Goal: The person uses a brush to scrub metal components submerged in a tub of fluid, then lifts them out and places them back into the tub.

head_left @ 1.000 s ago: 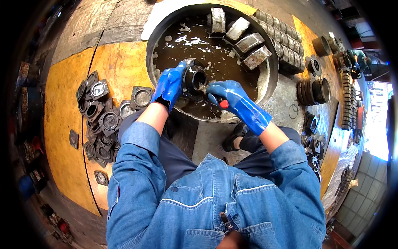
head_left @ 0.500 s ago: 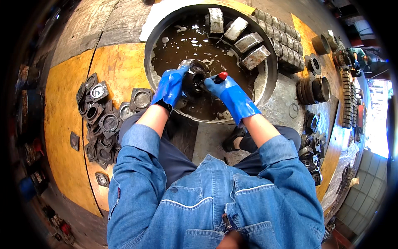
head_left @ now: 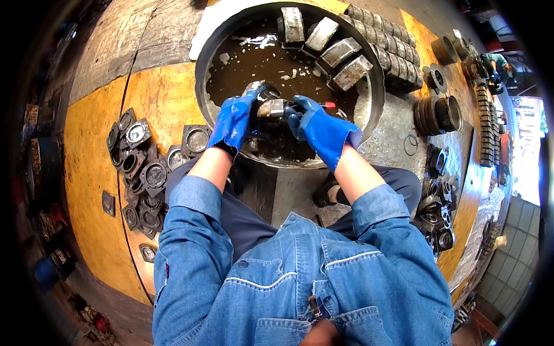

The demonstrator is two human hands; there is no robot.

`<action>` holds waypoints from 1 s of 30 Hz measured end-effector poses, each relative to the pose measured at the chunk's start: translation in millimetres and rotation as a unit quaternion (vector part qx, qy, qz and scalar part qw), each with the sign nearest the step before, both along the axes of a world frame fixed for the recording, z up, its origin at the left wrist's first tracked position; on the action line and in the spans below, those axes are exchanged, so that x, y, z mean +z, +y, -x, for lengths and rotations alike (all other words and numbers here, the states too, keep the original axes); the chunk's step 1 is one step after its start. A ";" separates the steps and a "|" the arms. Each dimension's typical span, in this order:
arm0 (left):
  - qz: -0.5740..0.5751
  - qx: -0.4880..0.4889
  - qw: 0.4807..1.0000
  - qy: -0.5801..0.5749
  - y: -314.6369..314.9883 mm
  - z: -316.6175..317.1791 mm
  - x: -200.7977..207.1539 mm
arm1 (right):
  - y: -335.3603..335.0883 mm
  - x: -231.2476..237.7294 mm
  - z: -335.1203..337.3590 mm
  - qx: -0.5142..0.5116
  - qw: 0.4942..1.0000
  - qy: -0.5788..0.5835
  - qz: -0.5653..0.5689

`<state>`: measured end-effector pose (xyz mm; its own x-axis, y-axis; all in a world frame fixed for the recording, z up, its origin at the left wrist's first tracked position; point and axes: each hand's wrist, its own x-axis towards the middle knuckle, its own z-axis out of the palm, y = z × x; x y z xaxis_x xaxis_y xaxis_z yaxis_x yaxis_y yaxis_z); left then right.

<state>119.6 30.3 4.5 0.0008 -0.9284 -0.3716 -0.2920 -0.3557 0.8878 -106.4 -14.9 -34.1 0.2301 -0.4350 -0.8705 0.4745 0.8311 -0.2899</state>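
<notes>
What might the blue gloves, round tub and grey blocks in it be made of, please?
Blue gloves: probably rubber or PVC, smooth, given the glossy sheen.
Round tub: likely metal, dull and dark, from its thin rim; plastic possible.
Grey blocks: apparently cast metal, rough, by their mottled shine.

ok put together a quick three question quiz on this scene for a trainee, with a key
1. True or false: the left hand grips a dark metal part without a glove.
2. The right hand holds: a) a hammer; b) a red-ended brush; c) a spanner.
3. How many metal blocks sit inside the tub, at its upper right in the picture?

Key: 1. False; it wears a blue glove. 2. b. 3. Four.
</notes>
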 end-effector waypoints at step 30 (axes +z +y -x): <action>-0.010 0.064 0.997 -0.044 3.6 4.0 9.1 | 41.0 8.5 16.3 0.089 0.964 0.208 0.142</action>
<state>115.6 33.9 13.6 0.1526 -0.9106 -0.3842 -0.3197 -0.4133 0.8527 -122.6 26.1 -25.6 -0.0213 -0.6550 -0.7554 0.1255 0.7478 -0.6519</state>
